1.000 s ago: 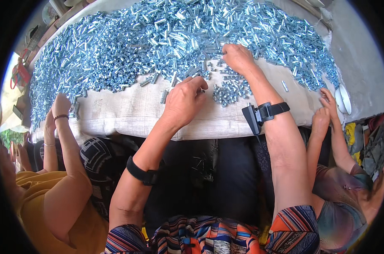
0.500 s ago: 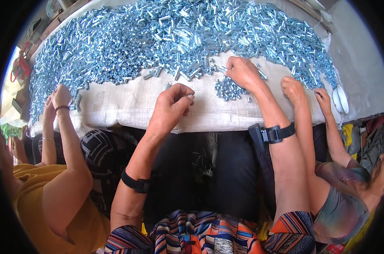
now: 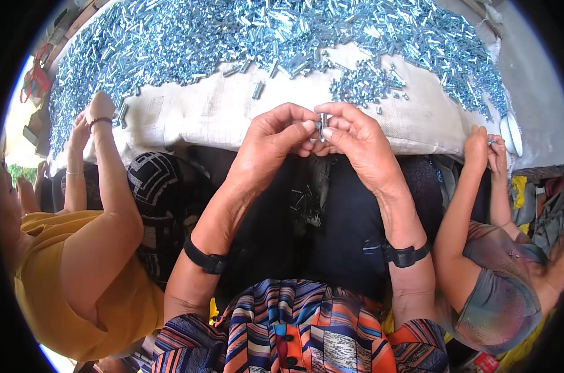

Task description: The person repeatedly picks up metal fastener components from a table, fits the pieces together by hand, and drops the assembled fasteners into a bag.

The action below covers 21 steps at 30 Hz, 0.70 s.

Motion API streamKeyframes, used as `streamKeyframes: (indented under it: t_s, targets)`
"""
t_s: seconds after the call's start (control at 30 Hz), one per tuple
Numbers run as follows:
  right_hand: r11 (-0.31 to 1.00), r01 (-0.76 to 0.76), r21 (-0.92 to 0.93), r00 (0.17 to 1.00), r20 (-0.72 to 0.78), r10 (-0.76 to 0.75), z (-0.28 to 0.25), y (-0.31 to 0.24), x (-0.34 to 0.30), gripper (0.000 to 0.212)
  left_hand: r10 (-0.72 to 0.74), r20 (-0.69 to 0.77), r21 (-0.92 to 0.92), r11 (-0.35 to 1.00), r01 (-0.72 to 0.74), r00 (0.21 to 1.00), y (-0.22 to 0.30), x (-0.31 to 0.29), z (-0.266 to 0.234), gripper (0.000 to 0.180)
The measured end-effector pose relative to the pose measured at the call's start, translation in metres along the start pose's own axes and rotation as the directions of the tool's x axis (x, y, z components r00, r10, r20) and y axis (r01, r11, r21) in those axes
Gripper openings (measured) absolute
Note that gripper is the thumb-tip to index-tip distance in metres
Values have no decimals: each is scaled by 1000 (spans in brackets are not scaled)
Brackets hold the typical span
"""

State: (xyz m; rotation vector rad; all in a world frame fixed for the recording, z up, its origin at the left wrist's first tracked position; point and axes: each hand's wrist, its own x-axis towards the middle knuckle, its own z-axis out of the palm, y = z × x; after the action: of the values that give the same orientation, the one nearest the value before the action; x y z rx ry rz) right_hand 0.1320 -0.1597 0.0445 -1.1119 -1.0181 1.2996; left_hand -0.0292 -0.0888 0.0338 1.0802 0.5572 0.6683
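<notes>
My left hand (image 3: pixel 276 137) and my right hand (image 3: pixel 356 137) meet just past the near edge of the cloth. Between thumb and fingers, my right hand pinches a shiny metal tube (image 3: pixel 323 119) held roughly upright. My left fingertips close on a small metal piece (image 3: pixel 317 126) that touches the tube's side; its shape is mostly hidden. Beyond my hands, a small heap of short metal pieces (image 3: pixel 359 84) lies on the cream cloth (image 3: pixel 198 115). One loose metal tube (image 3: pixel 258 90) rests apart on the cloth.
A wide pile of bluish-silver tubes and short pieces (image 3: pixel 189 43) covers the far part of the table. One person's hands (image 3: pixel 95 115) are at the left edge, another's hands (image 3: pixel 486 149) at the right. White bowls (image 3: pixel 512 133) stand at the right edge.
My right hand has drawn back from beside the small heap to my left hand, bringing a metal tube. The right-hand co-worker's hands have come together nearer the table edge.
</notes>
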Motion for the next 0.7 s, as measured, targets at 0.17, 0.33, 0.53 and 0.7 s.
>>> streamKeyframes:
  t_s: [0.17,0.33,0.53,0.7]
  targets:
    - [978,59,198,984,-178,-23,-1,20,-14,8,-17,-11,-37,999,16,1000,0,-8,0,15]
    - [904,170,392,958,-281,-58,4,27,-21,8,-14,17,-68,998,15,1000,-8,-11,2,15]
    - [822,168,544,975,-214,-58,4,35,-26,4,1,66,-89,996,5,998,-11,-11,2,15]
    - [865,200,460,969,-226,-103,8,36,-26,4,18,59,-37,999,-16,998,-11,-11,0,13]
